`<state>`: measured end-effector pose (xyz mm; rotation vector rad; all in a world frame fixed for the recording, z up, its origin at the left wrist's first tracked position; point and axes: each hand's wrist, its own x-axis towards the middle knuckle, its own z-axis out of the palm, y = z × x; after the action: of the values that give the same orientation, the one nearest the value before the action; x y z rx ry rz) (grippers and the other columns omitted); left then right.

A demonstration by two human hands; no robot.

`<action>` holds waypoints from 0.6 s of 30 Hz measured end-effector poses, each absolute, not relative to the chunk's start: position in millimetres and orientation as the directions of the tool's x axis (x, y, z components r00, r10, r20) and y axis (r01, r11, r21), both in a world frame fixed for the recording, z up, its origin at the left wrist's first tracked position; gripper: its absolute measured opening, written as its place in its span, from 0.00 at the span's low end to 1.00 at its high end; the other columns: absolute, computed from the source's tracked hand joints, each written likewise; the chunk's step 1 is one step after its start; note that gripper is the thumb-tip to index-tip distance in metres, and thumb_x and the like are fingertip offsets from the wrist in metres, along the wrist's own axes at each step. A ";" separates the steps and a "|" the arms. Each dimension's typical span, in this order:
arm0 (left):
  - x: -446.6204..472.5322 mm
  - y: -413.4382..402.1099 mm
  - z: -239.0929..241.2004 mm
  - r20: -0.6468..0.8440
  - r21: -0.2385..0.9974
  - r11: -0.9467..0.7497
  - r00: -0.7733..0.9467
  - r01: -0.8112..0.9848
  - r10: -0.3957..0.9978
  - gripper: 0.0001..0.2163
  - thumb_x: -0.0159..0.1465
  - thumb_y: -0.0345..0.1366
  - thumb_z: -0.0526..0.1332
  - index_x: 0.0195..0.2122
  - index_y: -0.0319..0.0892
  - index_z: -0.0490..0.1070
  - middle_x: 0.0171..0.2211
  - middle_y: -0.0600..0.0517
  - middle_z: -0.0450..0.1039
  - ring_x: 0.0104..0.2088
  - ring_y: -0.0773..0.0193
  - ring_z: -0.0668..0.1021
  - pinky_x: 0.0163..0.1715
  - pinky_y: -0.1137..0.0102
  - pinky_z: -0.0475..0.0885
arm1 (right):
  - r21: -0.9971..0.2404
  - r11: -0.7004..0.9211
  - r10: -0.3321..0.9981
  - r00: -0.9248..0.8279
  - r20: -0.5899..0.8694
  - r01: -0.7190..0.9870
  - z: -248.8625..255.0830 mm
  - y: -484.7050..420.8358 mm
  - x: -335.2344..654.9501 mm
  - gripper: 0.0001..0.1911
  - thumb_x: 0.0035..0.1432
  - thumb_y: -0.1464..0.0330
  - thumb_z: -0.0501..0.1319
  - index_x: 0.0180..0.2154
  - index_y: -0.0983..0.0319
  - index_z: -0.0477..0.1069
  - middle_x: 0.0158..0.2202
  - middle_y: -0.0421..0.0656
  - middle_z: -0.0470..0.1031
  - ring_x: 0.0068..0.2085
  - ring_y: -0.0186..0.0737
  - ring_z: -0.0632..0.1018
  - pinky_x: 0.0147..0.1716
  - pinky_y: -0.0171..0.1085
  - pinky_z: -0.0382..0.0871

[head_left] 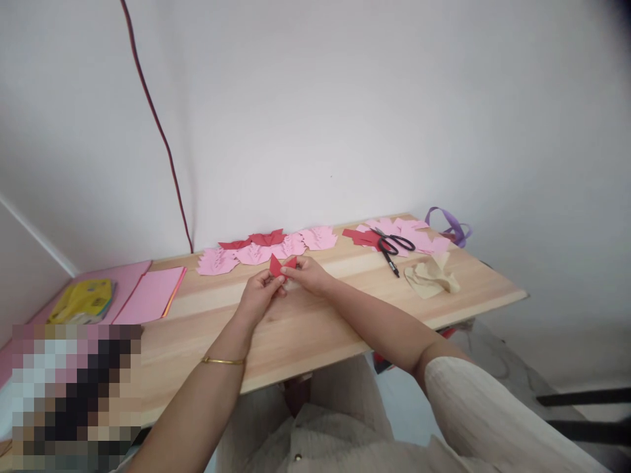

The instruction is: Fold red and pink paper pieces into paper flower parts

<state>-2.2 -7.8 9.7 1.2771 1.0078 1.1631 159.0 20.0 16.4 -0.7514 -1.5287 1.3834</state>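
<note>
Here, both hands' fingers pinch a red folded paper [282, 266], left hand [260, 293] and right hand [309, 274], just before the pink cut-outs [256, 253] on the bench [315, 328].

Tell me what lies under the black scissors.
The black scissors lie on pink paper cutouts with red pieces at their left. Whatever the blades and handles cover stays hidden.

The light is soft and bright, like daylight, and spreads evenly. The white wall [345, 98] looks pale and a bit washed out. Shadows on the bench [315, 328] are faint. The edges bend, so the bench looks curved. The top right corner goes dark. A blocky patch [73, 394] hides the bottom left.
</note>
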 end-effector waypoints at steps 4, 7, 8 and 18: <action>-1.6 -8.3 11.0 0.082 0.993 -0.068 0.159 -0.094 0.984 0.12 0.52 0.41 0.67 0.31 0.38 0.72 0.21 0.53 0.71 0.23 0.69 0.72 0.28 0.73 0.66 | -0.970 0.215 0.890 -0.387 0.242 -0.112 15.6 18.6 158.2 0.18 0.49 0.55 0.65 0.30 0.64 0.68 0.24 0.38 0.70 0.27 0.32 0.70 0.32 0.34 0.64; -2.8 -6.5 9.4 0.107 0.993 -0.099 0.149 -0.060 0.983 0.11 0.53 0.41 0.67 0.31 0.38 0.72 0.21 0.54 0.71 0.23 0.69 0.71 0.28 0.73 0.65 | -0.967 0.231 0.884 -0.392 0.255 -0.107 13.8 18.8 156.6 0.18 0.50 0.54 0.64 0.30 0.63 0.68 0.23 0.38 0.70 0.27 0.33 0.71 0.31 0.34 0.63; -3.1 -5.9 8.9 0.113 0.993 -0.106 0.150 -0.052 0.982 0.11 0.53 0.41 0.67 0.31 0.38 0.72 0.21 0.54 0.71 0.23 0.69 0.71 0.27 0.73 0.65 | -0.967 0.229 0.887 -0.386 0.254 -0.108 13.1 19.2 156.0 0.18 0.50 0.54 0.64 0.30 0.63 0.68 0.23 0.38 0.70 0.27 0.33 0.71 0.31 0.34 0.63; 0.1 -7.6 10.6 0.091 0.985 -0.062 0.181 -0.163 0.979 0.11 0.52 0.40 0.67 0.32 0.38 0.73 0.25 0.52 0.73 0.24 0.69 0.73 0.29 0.72 0.68 | -0.966 0.218 0.906 -0.340 0.253 -0.138 11.7 21.8 154.3 0.19 0.48 0.54 0.65 0.29 0.63 0.67 0.22 0.36 0.66 0.26 0.31 0.68 0.29 0.33 0.62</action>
<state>0.1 -7.6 10.6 1.2318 0.9185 1.1938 154.3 21.8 11.7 -0.7622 -1.4965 1.3196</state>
